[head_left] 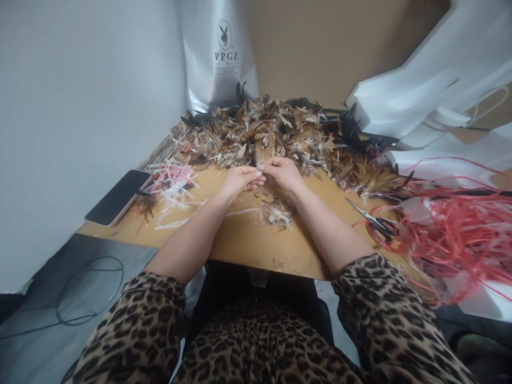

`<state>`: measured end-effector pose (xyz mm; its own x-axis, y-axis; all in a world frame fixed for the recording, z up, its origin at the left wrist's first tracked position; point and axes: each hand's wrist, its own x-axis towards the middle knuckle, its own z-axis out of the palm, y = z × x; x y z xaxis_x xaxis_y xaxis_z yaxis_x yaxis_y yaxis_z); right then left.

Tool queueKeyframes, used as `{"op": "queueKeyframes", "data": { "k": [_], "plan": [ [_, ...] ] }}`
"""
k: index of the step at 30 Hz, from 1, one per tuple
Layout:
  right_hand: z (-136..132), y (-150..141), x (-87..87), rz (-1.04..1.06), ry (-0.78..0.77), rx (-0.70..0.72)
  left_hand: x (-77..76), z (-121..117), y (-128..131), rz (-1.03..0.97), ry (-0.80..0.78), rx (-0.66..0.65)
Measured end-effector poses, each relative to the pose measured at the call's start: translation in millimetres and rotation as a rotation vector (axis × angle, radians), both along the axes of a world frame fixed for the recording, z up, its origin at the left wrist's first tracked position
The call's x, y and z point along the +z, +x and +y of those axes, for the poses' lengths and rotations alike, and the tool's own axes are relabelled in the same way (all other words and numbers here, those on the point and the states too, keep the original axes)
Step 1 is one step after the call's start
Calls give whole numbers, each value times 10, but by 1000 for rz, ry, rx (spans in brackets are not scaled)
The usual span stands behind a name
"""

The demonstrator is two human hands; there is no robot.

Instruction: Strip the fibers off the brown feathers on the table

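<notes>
Above the middle of the board, my left hand [239, 181] and my right hand [283, 174] meet at the fingertips, thumbs and fingers pinched closed. A brown feather [265, 146] rises from between them; its lower end is hidden by the fingers. Just behind lies a wide heap of brown, black and white feathers [236, 130]. Beneath my right wrist, a small clump of pale fluffy feathers [278, 213] rests on the tan board [256, 245].
At the left are a phone [118, 197] and pink-white plastic strips [172, 178]. Scissors [372, 217] lie open on the right, beside tangled red strips [452, 229]. A silver bag [220, 58] stands behind the heap, and white bags [432, 80] crowd the right.
</notes>
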<state>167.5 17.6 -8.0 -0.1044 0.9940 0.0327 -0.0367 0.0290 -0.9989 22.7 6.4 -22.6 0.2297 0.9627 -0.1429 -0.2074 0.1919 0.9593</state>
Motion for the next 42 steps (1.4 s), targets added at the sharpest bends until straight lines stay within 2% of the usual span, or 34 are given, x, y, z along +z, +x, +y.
{"op": "queueKeyframes", "data": {
  "k": [5, 11, 16, 21, 24, 26, 28, 31, 34, 36, 42],
  "plan": [
    [18, 17, 14, 31, -45, 28, 14, 3, -11, -27, -8, 13],
    [184, 197, 128, 31, -17, -186, 53, 45, -22, -120, -32, 180],
    [393, 329, 147, -317, 115, -284, 53, 44, -17, -165, -22, 193],
    [579, 274, 157, -753, 247, -361, 40, 52, -34, -170, -35, 195],
    [605, 220, 199, -835, 237, -384, 25, 66, -53, -197, -38, 178],
    [559, 202, 240, -735, 227, -357, 17, 75, -62, -211, -47, 171],
    [468, 198, 281, -535, 196, -316, 13, 81, -65, -227, -67, 162],
    [292, 192, 310, -210, 76, -236, 14, 85, -59, -280, -106, 128],
    [156, 156, 267, 5, -31, -96, 23, 83, -50, -344, -143, 87],
    [119, 108, 204, 50, -38, -49, 34, 79, -46, -360, -158, 64],
    [112, -74, 76, 38, 41, -86, 83, 52, -42, -365, -174, 56]
  ]
}}
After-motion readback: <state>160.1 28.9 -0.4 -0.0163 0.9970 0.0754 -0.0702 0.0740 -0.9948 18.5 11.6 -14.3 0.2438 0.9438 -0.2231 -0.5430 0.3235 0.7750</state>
